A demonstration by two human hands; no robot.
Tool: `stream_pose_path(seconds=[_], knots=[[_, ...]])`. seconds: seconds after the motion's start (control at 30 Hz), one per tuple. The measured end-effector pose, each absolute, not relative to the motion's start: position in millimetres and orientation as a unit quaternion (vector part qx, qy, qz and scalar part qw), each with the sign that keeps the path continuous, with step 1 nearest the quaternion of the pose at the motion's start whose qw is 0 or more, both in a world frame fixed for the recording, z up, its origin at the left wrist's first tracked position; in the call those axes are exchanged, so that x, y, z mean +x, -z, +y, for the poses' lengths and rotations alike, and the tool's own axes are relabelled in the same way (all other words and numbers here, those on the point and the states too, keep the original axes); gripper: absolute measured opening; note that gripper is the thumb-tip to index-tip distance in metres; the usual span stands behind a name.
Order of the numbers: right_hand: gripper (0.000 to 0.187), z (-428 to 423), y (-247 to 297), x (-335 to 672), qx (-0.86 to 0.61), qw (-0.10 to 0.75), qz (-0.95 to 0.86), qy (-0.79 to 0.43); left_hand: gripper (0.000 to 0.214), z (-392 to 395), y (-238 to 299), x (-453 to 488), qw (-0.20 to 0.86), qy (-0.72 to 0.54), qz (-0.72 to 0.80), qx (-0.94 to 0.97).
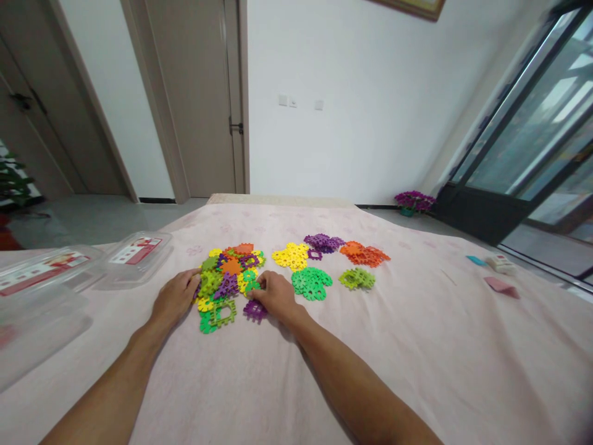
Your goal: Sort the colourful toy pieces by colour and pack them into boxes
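A mixed heap of plastic interlocking pieces [229, 272] in yellow, orange, green and purple lies on a pink bedsheet [324, 371]. My left hand [176, 296] rests at the heap's left edge, fingers curled against the pieces. My right hand [275, 295] sits at the heap's right edge, fingers pinched on a dark green piece [252, 286], with a purple piece [254, 310] just beside it. Sorted groups lie to the right: yellow [291, 255], purple [323, 242], orange [364, 253], dark green [311, 283] and light green [357, 279].
Clear plastic boxes and lids [134, 258] stand at the left of the bed. Small items [499, 264] lie at the far right. Beyond the bed are a door [199, 99], a white wall, a purple flower pot [414, 202] and a glass door [532, 142].
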State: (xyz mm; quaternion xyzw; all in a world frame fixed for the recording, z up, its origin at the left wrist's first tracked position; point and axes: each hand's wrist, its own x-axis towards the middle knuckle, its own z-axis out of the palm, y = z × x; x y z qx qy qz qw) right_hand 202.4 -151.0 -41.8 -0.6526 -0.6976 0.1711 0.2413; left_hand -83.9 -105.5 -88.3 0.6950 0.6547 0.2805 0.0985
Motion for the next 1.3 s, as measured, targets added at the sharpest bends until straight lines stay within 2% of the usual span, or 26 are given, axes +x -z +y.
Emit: stream_pose_path(seconds=[0.23, 0.43, 0.53, 0.67, 0.87, 0.93, 1.1, 1.3], knots=[[0.012, -146.3, 58.5, 207.5, -0.627, 0.359, -0.652, -0.230, 0.062, -106.7, 86.8, -83.9, 0.088, -0.282, 0.654, 0.696], [0.017, -133.9, 61.3, 217.5, -0.565, 0.477, -0.617, -0.270, 0.063, -105.3, 87.5, -85.0, 0.092, -0.284, 0.650, 0.699], [0.021, -127.2, 44.1, 234.8, -0.575, 0.456, -0.638, -0.234, 0.063, -105.2, 87.2, -84.9, 0.093, -0.283, 0.653, 0.697], [0.025, -124.2, 12.9, 267.4, -0.620, 0.385, -0.666, -0.154, 0.063, -105.2, 87.1, -84.8, 0.095, -0.279, 0.654, 0.697], [0.021, -133.2, -19.2, 302.1, -0.692, 0.127, -0.695, -0.147, 0.061, -105.5, 86.8, -84.1, 0.089, -0.285, 0.651, 0.698], [0.024, -135.9, -23.1, 300.1, -0.697, 0.130, -0.697, -0.110, 0.060, -105.7, 86.2, -83.7, 0.086, -0.284, 0.652, 0.698], [0.027, -140.6, -10.3, 261.7, -0.622, 0.222, -0.745, -0.088, 0.063, -106.5, 83.9, -82.8, 0.090, -0.276, 0.653, 0.699], [0.026, -150.0, 24.4, 212.6, -0.577, 0.204, -0.784, -0.100, 0.059, -107.6, 82.6, -81.5, 0.085, -0.272, 0.661, 0.694]])
